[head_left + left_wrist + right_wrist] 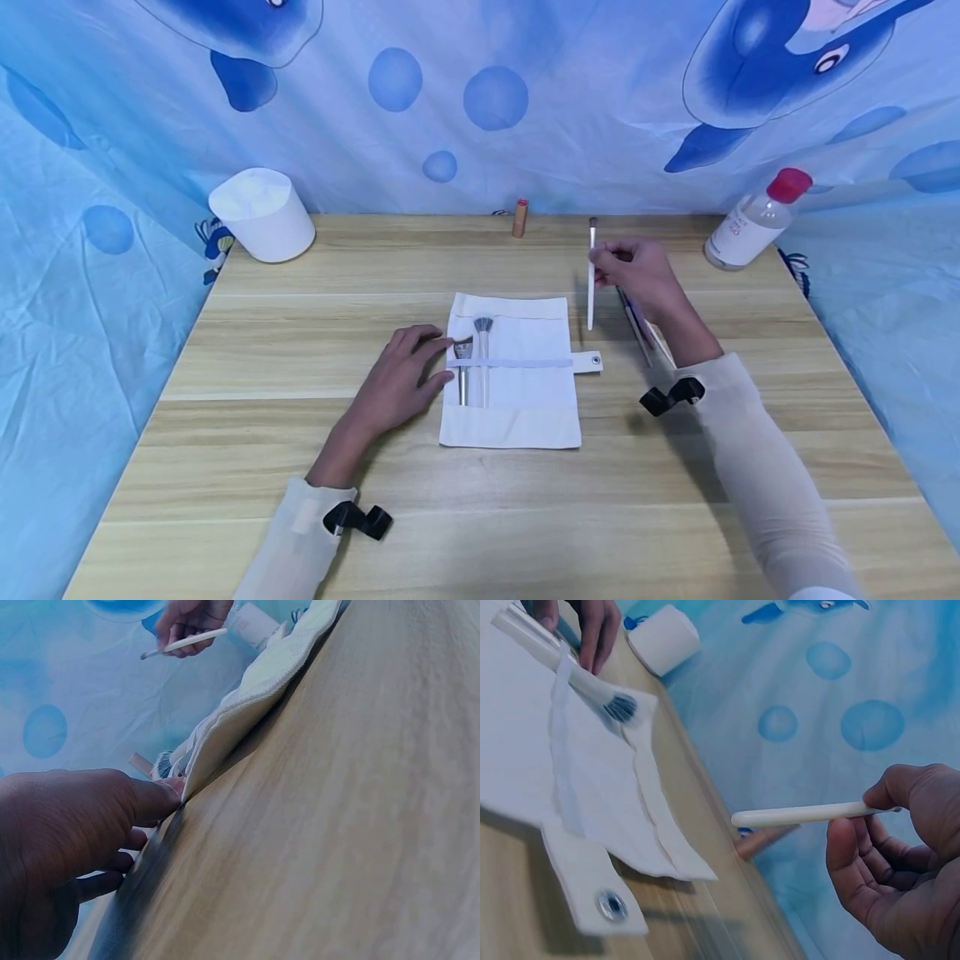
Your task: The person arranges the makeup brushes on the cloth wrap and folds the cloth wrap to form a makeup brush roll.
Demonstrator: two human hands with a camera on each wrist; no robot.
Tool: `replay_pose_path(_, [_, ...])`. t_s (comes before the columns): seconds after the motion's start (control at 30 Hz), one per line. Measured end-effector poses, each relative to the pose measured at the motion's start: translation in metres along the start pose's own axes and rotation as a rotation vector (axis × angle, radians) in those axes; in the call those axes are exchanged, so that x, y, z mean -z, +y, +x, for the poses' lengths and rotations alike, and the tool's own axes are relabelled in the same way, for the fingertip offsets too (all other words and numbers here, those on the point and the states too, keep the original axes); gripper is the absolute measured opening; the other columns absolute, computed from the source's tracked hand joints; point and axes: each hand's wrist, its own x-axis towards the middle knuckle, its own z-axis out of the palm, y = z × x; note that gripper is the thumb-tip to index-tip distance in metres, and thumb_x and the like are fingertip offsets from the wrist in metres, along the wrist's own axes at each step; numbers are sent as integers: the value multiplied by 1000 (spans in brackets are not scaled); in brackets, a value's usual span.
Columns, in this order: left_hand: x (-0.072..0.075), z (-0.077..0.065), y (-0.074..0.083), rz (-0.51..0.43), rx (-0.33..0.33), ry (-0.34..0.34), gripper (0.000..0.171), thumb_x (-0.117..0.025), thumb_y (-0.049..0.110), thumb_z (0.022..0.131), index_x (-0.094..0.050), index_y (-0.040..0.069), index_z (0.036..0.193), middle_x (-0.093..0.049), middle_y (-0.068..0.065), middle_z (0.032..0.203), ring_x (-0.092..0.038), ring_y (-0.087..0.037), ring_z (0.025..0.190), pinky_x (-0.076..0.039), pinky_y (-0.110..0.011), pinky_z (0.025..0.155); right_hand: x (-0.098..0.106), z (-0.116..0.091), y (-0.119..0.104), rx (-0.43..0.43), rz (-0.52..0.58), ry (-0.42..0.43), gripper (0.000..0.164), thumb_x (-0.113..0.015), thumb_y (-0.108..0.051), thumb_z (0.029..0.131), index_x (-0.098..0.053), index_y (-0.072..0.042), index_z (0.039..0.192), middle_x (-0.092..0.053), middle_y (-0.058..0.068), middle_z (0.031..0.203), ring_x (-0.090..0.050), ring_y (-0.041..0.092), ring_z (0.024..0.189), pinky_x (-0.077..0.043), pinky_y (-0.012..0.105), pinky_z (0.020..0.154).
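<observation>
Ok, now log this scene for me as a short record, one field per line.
Left hand: the left hand touches the left edge of the pouch
Right hand: the right hand pinches a white brush, off the pouch
Pouch: open and flat, two brushes under its strap
Beside right hand: slim sticks on the table, kind unclear
Back of table: roll left, tube near middle, red-capped bottle right
</observation>
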Motion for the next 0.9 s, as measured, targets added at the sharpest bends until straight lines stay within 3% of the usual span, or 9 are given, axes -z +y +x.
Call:
replay_pose_path(0.3, [1, 1, 1, 1, -6, 2, 50, -69, 34, 96, -60, 11, 139, -47, -10, 142, -38, -29, 133, -31, -44, 112, -29, 3, 0, 0, 60, -74, 34, -66, -19, 97, -63, 9, 117, -62, 18, 100, -66, 26, 82, -56, 49, 86])
replay_pose_path(0.9, [1, 0, 1, 1, 10, -11, 51, -68, 37, 96, -59, 12, 140, -47, -9, 144, -38, -29, 135, -31, -45, 112, -75, -2, 24, -1, 152, -203, 26, -64, -13, 99, -58, 7, 114, -61, 22, 105, -68, 33, 85, -57, 47, 86])
